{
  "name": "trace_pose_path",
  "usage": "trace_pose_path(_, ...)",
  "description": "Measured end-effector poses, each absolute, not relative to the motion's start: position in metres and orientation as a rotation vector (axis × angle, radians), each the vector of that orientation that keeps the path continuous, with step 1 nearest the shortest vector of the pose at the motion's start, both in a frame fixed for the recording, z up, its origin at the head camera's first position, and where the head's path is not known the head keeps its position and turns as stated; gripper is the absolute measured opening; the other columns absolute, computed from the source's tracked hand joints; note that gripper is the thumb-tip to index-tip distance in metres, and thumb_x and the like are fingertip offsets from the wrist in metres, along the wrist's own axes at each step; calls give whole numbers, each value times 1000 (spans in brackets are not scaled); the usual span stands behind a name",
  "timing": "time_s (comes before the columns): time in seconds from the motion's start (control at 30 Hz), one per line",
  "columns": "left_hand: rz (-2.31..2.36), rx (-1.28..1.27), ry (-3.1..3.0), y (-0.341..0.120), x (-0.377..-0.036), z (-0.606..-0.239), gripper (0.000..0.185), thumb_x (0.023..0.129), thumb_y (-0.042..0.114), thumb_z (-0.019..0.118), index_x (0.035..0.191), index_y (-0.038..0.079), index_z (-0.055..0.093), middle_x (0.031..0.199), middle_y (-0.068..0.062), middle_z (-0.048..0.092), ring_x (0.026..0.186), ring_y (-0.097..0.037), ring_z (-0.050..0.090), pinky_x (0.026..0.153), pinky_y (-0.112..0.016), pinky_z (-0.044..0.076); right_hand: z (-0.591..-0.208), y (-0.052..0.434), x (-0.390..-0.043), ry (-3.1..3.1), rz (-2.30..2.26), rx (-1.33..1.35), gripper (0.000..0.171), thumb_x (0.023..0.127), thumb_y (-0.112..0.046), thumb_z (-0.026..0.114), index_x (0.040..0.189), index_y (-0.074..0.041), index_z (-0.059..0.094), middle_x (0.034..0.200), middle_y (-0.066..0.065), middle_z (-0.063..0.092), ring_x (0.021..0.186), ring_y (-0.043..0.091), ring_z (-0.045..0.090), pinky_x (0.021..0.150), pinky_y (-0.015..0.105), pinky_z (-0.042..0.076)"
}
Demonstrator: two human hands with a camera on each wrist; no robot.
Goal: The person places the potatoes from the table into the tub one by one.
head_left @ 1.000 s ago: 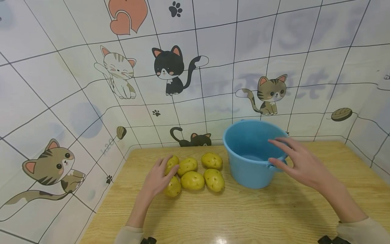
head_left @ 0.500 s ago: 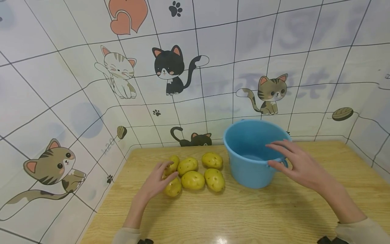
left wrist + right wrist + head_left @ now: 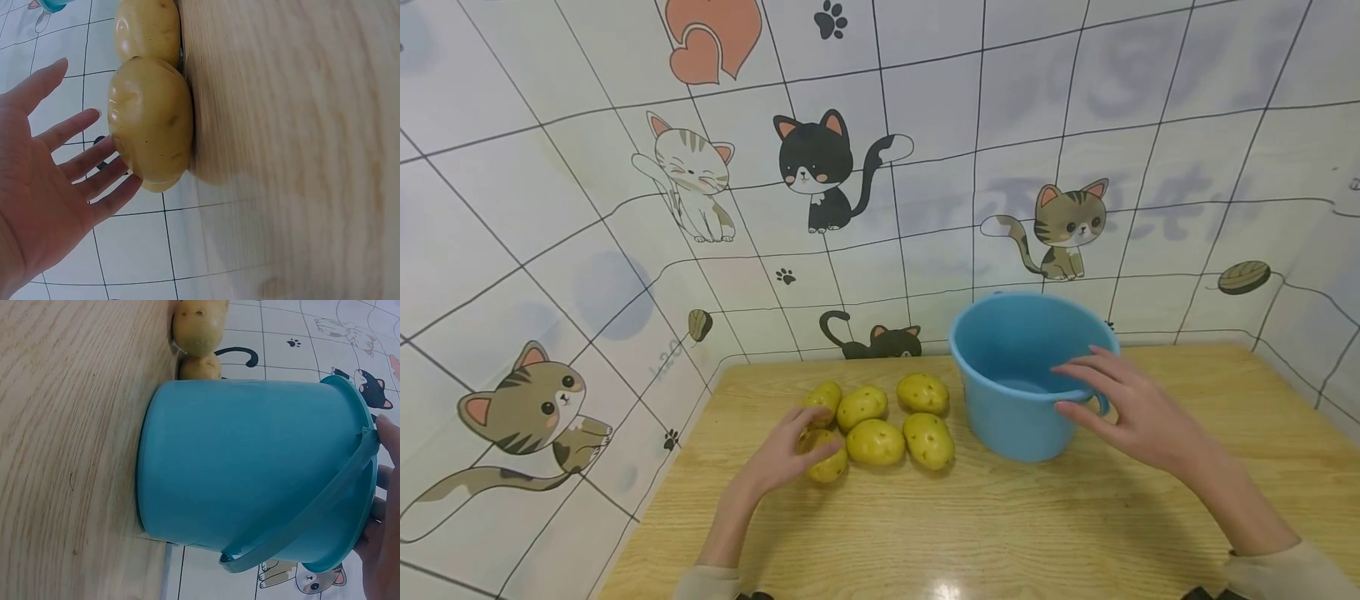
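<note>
Our left hand point(image 3: 786, 454) lies open-fingered over a yellow potato point(image 3: 829, 465); right hand point(image 3: 1131, 408), fingers relaxed, touches the blue plastic bucket point(image 3: 1015, 417) rim.

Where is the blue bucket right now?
In the head view the blue bucket stands on the wooden table, right of the potatoes, by the cat wall. The right hand is at its rim.

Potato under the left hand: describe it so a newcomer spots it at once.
On the wooden table, left of the blue bucket, lie six potatoes in two rows. It is the front-left potato, the only one the left hand covers.
</note>
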State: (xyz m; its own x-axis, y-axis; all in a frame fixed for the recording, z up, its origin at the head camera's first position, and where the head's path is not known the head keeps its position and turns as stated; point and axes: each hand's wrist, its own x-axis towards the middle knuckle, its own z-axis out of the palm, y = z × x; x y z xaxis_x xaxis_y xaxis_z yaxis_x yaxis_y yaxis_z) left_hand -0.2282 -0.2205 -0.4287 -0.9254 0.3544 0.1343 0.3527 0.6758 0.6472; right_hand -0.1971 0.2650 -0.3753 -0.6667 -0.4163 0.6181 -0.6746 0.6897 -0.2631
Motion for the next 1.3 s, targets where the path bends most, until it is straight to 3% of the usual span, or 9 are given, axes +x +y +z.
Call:
trace_pose_path(0.17,1072,608,2877,-222,-226,-432,70,87,45,76,142,8,55,137,-9,55,130,-30,48,112,-53,36,-380,263,-197,-2336,628,837,39,80,-18,85,116,-20,70,117,-1,65,126,44,50,102,64,42)
trace_pose_path(0.37,1028,586,2891,-223,-223,-433,71,83,42,80,141,8,57,137,-11,52,131,-33,46,111,-57,35,-384,262,-198,-2249,636,880,37,78,-18,86,111,-21,71,111,-4,67,122,40,55,113,45,39)
trace_pose_path(0.5,993,574,2903,-223,-221,-435,70,79,38,84,136,6,59,130,-12,52,123,-34,49,107,-59,40,-387,263,-201,-2182,663,926,23,88,-30,79,106,-18,72,106,-5,67,115,33,58,117,28,31)
trace_pose_path(0.57,979,555,2905,-223,-221,-436,69,78,36,85,135,6,59,126,-11,52,119,-32,50,105,-57,42,-388,263,-203,-2143,679,956,24,94,-39,72,104,-18,73,104,-5,67,110,29,59,116,23,29)
trace_pose_path(0.8,989,483,2904,-224,-222,-439,69,78,35,87,135,8,60,124,-9,50,114,-28,51,102,-54,44,-391,261,-206,-2080,710,984,44,100,-54,55,102,-14,73,100,-5,66,102,24,59,114,20,29)
trace_pose_path(1.0,972,439,2928,-224,-223,-443,71,77,37,87,137,8,59,129,-13,49,116,-30,53,103,-54,44,-394,261,-206,-2075,716,969,43,99,-54,55,101,-14,72,98,-5,67,107,24,59,114,20,30)
trace_pose_path(1.3,981,491,2979,-220,-223,-442,67,74,29,87,131,2,65,120,-10,55,110,-26,55,100,-51,46,-395,260,-205,-2072,744,961,40,98,-53,58,101,-15,73,98,-5,67,109,25,57,113,21,30)
